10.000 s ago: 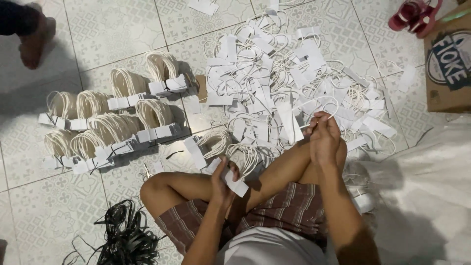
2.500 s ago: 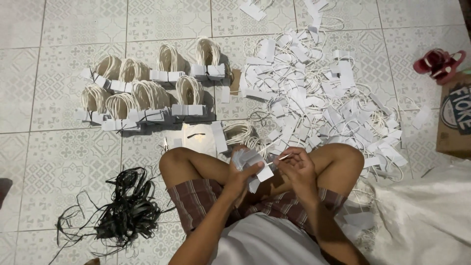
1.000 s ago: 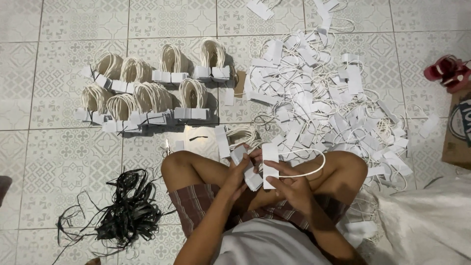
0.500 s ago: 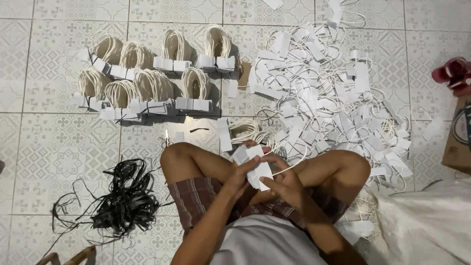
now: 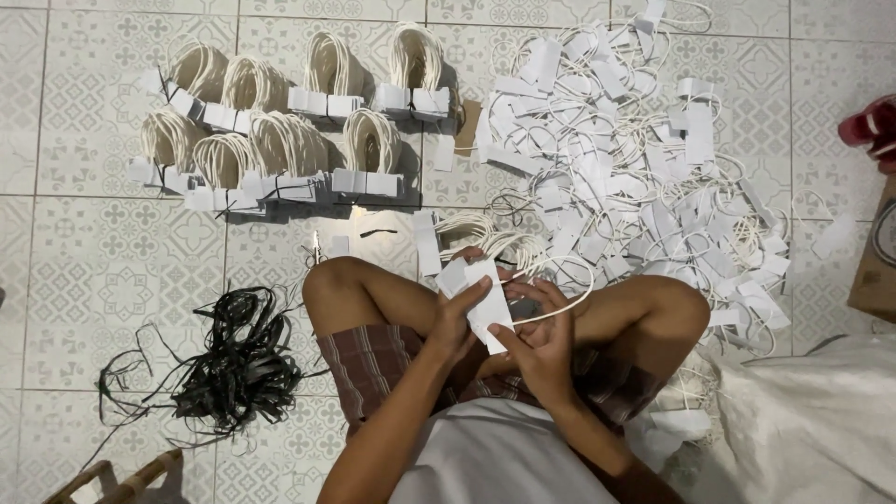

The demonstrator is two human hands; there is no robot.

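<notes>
Seated person on a tiled floor (image 5: pixel 84 280), knees raised. The left hand (image 5: pixel 459 317) and right hand (image 5: pixel 546 341) meet above the lap, fingers closed together on a small stack of white tags (image 5: pixel 485 299); a white cord loop (image 5: pixel 569 294) arcs out from the stack to the right. Toward the floor's far left lie tied bundles (image 5: pixel 280 140) in two rows; toward the far right, a loose heap (image 5: pixel 644 159) of tags and cords. A tangle of black straps (image 5: pixel 233 364) lies beside the left knee.
</notes>
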